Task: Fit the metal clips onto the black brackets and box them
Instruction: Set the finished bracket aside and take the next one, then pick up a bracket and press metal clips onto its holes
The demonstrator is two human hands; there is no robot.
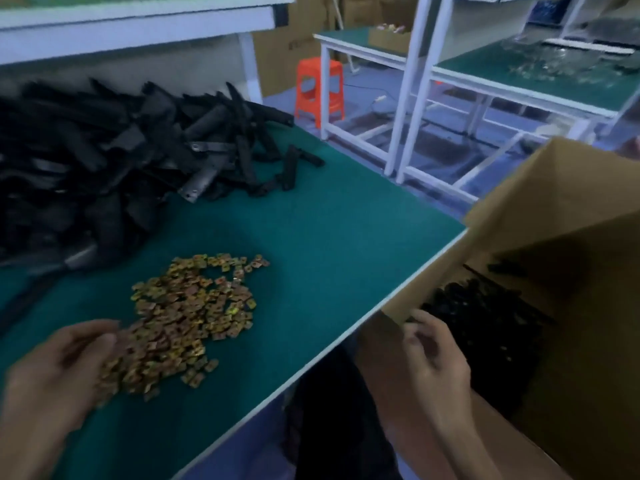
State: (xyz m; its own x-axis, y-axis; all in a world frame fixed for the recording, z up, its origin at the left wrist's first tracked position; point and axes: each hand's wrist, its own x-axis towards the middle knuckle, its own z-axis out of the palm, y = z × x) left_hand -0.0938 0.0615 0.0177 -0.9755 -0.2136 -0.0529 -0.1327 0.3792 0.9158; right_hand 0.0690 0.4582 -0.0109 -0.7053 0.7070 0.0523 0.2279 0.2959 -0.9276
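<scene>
The metal clips [187, 317] lie in a loose gold heap on the green bench [329, 237]; they look small, thin, stiff and slippery, best pinched singly by the edges. The left hand [62, 362] touches the heap's near edge, its grip too blurred to tell. Black brackets [121, 150], seemingly light rigid bars, suit a mid-length hold. The right hand [436, 355] hangs loosely curled and empty over the cardboard box [554, 209]

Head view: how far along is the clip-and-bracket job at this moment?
Partway, seemingly. Done: some black parts lie in the cardboard box. In hand: the left hand touches the clip pile at its near edge, grip blurred; the right hand hangs over the box, apparently empty. Left: a large bracket heap and that clip pile on the green table.
</scene>
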